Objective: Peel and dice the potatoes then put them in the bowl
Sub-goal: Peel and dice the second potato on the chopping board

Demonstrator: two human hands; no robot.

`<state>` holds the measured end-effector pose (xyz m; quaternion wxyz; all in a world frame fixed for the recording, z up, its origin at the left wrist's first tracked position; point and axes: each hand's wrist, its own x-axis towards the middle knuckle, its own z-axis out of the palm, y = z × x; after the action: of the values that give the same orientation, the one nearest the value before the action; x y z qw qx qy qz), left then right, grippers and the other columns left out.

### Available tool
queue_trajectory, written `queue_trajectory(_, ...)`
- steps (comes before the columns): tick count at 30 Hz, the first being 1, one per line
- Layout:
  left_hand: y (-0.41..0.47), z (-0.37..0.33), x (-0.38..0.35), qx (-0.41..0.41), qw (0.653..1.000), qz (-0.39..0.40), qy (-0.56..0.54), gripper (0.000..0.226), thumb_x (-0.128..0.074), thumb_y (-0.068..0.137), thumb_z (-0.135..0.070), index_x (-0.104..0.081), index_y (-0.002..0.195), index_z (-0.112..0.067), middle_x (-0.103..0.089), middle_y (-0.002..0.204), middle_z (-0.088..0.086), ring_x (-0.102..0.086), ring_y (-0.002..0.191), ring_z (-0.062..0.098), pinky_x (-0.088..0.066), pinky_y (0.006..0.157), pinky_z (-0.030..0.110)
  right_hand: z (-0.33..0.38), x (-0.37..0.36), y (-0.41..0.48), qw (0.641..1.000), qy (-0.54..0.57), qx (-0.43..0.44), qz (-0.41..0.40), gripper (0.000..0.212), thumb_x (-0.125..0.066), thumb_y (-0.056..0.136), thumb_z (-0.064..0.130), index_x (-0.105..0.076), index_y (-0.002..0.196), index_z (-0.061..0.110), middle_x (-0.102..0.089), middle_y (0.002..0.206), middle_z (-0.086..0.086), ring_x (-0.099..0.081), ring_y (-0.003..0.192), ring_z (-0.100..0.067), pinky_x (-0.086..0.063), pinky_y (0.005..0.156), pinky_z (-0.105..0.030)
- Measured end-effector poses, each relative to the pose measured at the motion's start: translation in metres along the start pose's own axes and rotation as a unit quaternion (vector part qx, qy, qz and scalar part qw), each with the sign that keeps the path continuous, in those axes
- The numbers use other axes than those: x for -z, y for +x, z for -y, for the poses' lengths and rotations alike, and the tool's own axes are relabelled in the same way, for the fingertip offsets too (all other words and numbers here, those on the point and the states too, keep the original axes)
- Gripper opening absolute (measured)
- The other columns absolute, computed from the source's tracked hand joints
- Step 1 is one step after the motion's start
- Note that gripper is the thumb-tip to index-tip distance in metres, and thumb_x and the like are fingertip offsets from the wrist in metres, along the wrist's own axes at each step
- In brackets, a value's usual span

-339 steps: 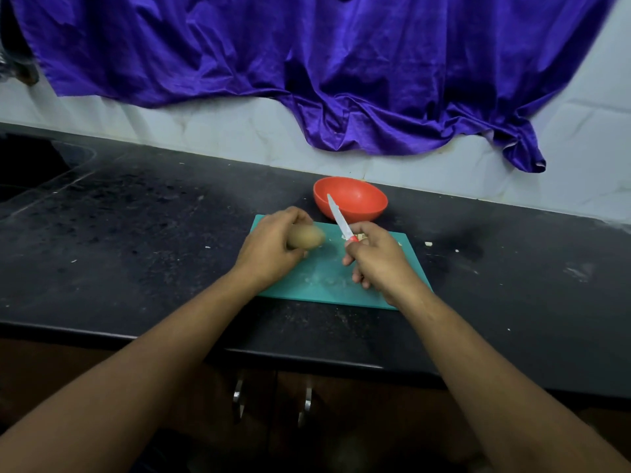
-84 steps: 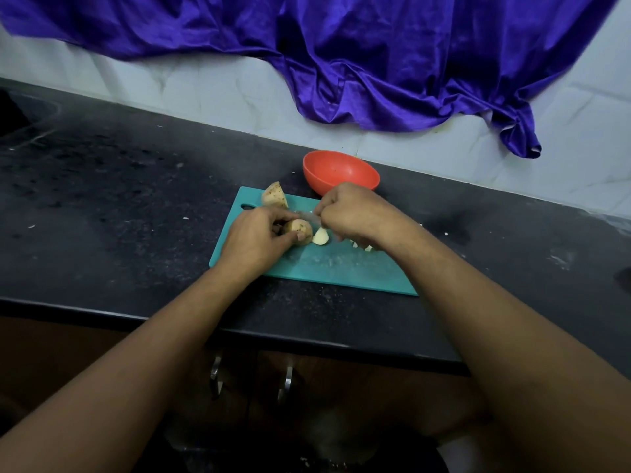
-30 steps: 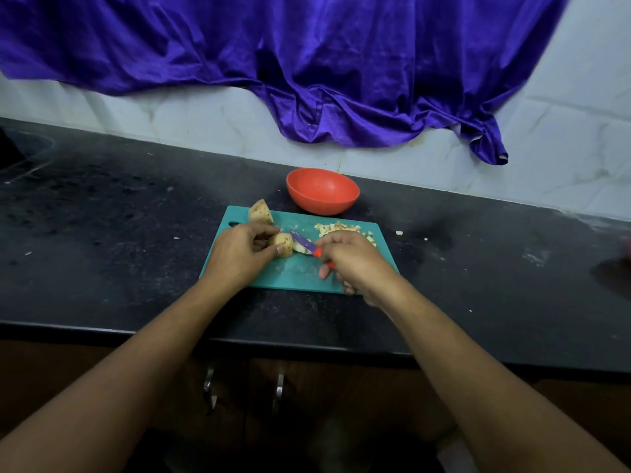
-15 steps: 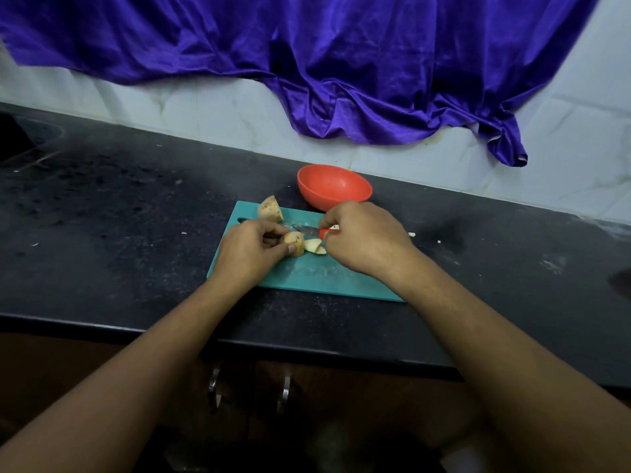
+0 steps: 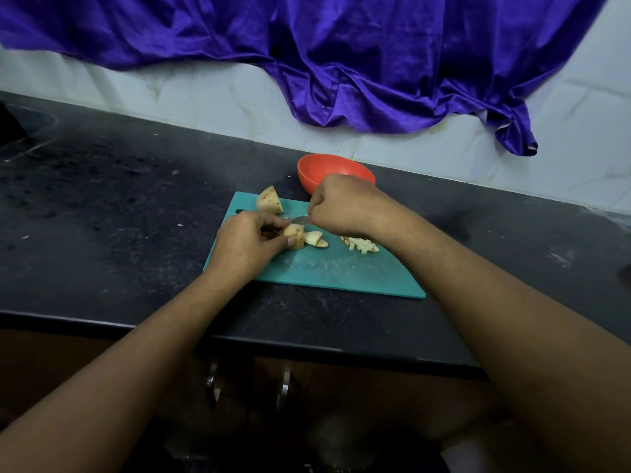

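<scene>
A person stands at the black tabletop [image 5: 119,206] with both bare arms stretched over a teal board [image 5: 324,271]. The left hand [image 5: 246,244] is curled over a potato piece [image 5: 296,234], thumb and fingertips pinching it down against the board near the left end. The right hand [image 5: 341,206] is clenched round a knife [image 5: 300,219]. The fist hides almost all of the handle, and only the grey blade shows, pointing left and reaching just behind the held piece, by the left fingers.

Two pale slices [image 5: 316,239] lie on the board right beside the held piece, touching it or nearly so. A little further right, under the right wrist, sits a small heap of dice [image 5: 362,246]. A half potato [image 5: 269,201], skin on and speckled, rests at the board's far left corner, apart from the others.

The red bowl [image 5: 317,169] stands on the tabletop just past the board's far edge, its near right side hidden behind the right hand. I cannot tell what is inside it.

A shiny purple cloth [image 5: 341,63] hangs in folds down the white wall [image 5: 205,97] behind. Below the tabletop's front edge, two metal handles [image 5: 211,384] show on dark cupboard doors.
</scene>
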<state>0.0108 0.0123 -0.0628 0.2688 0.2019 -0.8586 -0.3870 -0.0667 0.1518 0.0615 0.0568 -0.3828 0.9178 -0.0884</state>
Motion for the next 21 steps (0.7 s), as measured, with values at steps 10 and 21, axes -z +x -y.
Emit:
queue_trajectory(10,0.004,0.006,-0.003,0.003,1.0,-0.002,-0.013,0.033,-0.089,0.076,-0.032,-0.08,0.107,-0.027,-0.077,0.089,-0.012,-0.071,0.082,-0.002,-0.057,0.092,0.034,-0.009,-0.086,-0.048,0.991,-0.087,0.027,-0.097,0.041,-0.052,0.1,0.024,-0.055,0.14,0.026,-0.068,0.103,-0.006,-0.065,0.096,-0.03,-0.039,0.067,-0.036)
queue_trajectory(21,-0.001,0.0,-0.002,-0.006,1.0,-0.014,0.003,0.036,-0.088,0.078,-0.034,-0.079,0.111,-0.023,-0.077,0.094,-0.012,-0.069,0.081,-0.005,-0.058,0.09,0.029,-0.026,-0.093,-0.07,0.989,-0.07,0.049,-0.122,0.05,-0.047,0.103,0.029,-0.044,0.153,0.031,-0.069,0.094,-0.002,-0.065,0.086,-0.023,-0.052,0.071,-0.038)
